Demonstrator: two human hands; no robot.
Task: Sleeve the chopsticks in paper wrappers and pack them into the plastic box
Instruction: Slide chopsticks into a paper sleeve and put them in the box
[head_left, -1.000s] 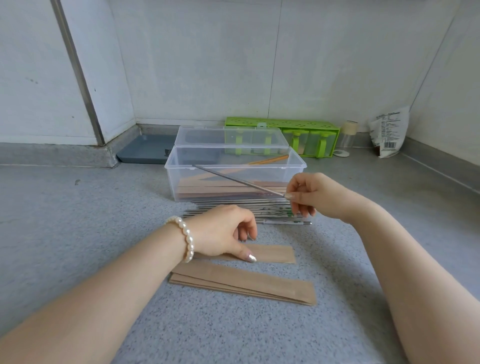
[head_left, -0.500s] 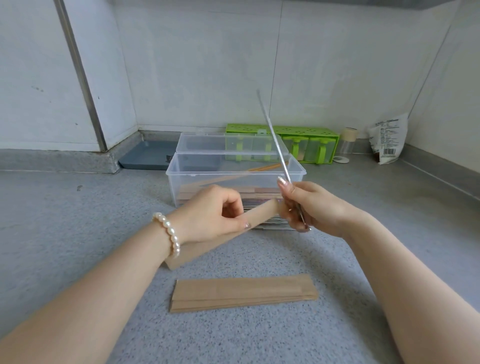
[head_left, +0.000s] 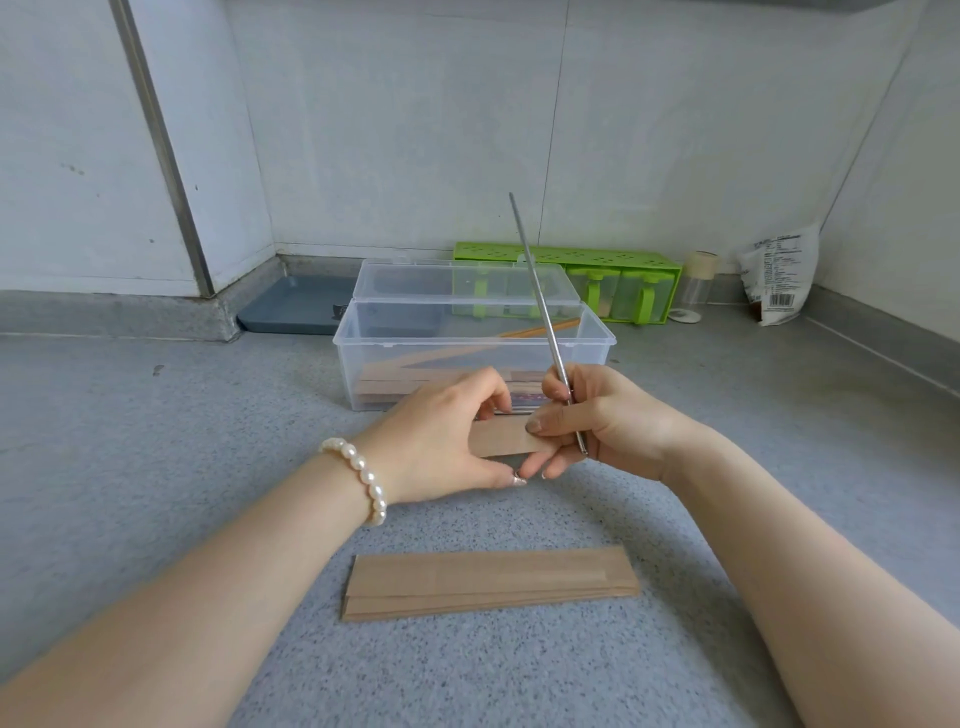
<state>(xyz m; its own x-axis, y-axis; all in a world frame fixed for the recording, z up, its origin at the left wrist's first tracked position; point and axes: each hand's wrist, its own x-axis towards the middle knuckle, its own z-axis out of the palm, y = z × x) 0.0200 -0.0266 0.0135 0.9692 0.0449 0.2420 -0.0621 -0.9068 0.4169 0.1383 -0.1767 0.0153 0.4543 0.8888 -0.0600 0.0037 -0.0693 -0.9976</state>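
Note:
My left hand (head_left: 447, 436) grips a brown paper wrapper (head_left: 506, 437) above the counter. My right hand (head_left: 587, 421) holds metal chopsticks (head_left: 537, 301) that stick up and lean away from me, and its thumb presses on the wrapper's right end. Behind my hands stands the clear plastic box (head_left: 475, 340) with its lid open; sleeved chopsticks lie inside. Loose metal chopsticks in front of the box are mostly hidden by my hands. A stack of empty paper wrappers (head_left: 488, 582) lies on the counter close to me.
A green condiment rack (head_left: 618, 280) stands against the back wall, with a small glass jar (head_left: 696, 283) and a white bag (head_left: 779, 280) to its right. A grey tray (head_left: 296, 306) lies in the back left corner. The grey speckled counter (head_left: 156, 441) runs to both sides.
My left hand lifted a wrapper off the stack and brought it level to my right hand. My right hand swung the chopsticks from nearly flat to upright, and its thumb now rests on the wrapper.

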